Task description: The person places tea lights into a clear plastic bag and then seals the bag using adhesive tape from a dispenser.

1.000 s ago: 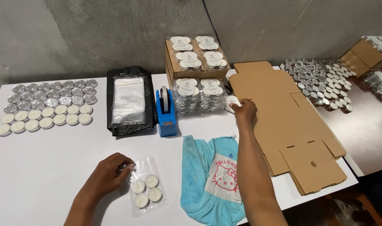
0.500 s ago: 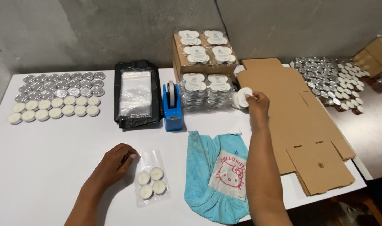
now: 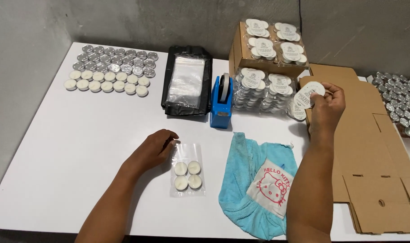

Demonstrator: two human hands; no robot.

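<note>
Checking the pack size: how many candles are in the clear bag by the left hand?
4. The white tealight candles lie two by two inside the clear bag on the white table, the left hand touching the bag's top edge.

A white table (image 3: 79,148) carries tealights (image 3: 108,74), a tape dispenser (image 3: 221,101), a blue towel (image 3: 259,184) and flattened cardboard (image 3: 371,157).

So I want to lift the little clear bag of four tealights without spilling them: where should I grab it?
Pinch the clear bag by its empty top edge, beside the left hand, coming from above. It lies flat, with the tealights filling the lower part.
</note>
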